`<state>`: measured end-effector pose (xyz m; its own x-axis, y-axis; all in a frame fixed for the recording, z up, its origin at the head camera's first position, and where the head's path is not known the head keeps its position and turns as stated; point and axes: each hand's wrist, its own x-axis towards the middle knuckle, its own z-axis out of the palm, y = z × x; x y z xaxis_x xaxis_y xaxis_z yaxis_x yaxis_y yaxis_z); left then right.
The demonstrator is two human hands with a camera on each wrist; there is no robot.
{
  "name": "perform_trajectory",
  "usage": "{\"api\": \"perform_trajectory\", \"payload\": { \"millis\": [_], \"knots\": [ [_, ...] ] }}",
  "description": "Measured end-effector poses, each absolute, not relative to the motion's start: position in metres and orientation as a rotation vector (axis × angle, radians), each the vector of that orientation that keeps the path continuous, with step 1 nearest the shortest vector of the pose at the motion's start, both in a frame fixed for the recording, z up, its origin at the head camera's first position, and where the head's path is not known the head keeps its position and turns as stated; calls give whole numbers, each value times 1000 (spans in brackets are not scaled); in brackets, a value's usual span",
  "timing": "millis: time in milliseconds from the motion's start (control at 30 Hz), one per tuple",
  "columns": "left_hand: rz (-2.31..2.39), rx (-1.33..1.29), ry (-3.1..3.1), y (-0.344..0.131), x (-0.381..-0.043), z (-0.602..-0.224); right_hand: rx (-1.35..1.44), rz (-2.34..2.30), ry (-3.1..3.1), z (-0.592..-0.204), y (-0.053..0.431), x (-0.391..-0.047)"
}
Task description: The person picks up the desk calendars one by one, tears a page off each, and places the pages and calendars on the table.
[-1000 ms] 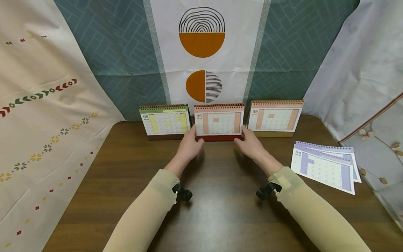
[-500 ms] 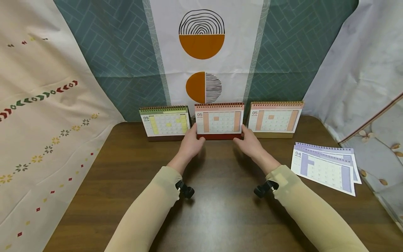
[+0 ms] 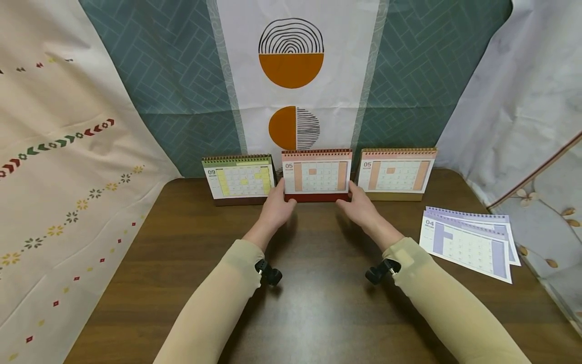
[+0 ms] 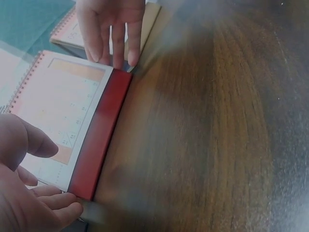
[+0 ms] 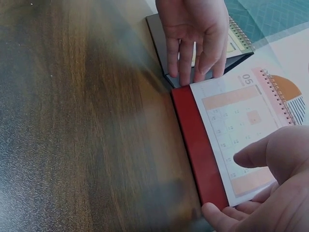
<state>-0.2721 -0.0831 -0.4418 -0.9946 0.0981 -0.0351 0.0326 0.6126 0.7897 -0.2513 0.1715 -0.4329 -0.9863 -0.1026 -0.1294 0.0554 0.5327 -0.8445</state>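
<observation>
A desk calendar with a pink page and a red base (image 3: 317,177) stands upright in the middle of a row at the back of the table. At its left side edge is my left hand (image 3: 276,206), fingers mostly straight along the edge and thumb in front. My right hand (image 3: 359,206) touches the opposite edge in the same way. In the left wrist view the right hand's fingers (image 4: 117,43) are extended beside the red base (image 4: 101,135). From the right wrist, the left hand's fingers (image 5: 186,60) likewise look straight. The fingertips behind the edges are partly hidden.
To the left stands a green-topped calendar (image 3: 238,178); to the right, a pink one on a tan base (image 3: 396,173). Purple calendar sheets (image 3: 466,245) lie overlapping at the table's right. A patterned cloth (image 3: 182,76) hangs behind, with pale cloths at both sides.
The middle calendar has shifted very slightly back and to the right, with both hands staying at its side edges. In the last half second the hands hardly move.
</observation>
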Motion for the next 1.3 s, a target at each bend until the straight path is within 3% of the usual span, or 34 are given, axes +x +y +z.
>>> {"api": "perform_trajectory", "payload": {
  "millis": [367,767,1000,1300],
  "knots": [
    [1391,96,2695,-82,-267,-440,-40,-1490,2586,-438,169,-246],
    [1367,299,2753,-95,-265,-456,-196,-1339,2787,-442,168,-237],
    [1250,330,2816,-100,-239,-437,-366,-1304,2985,-463,165,-241],
    [1105,323,2945,-110,-220,-430,-373,-1156,3055,-443,143,-221]
  ]
}}
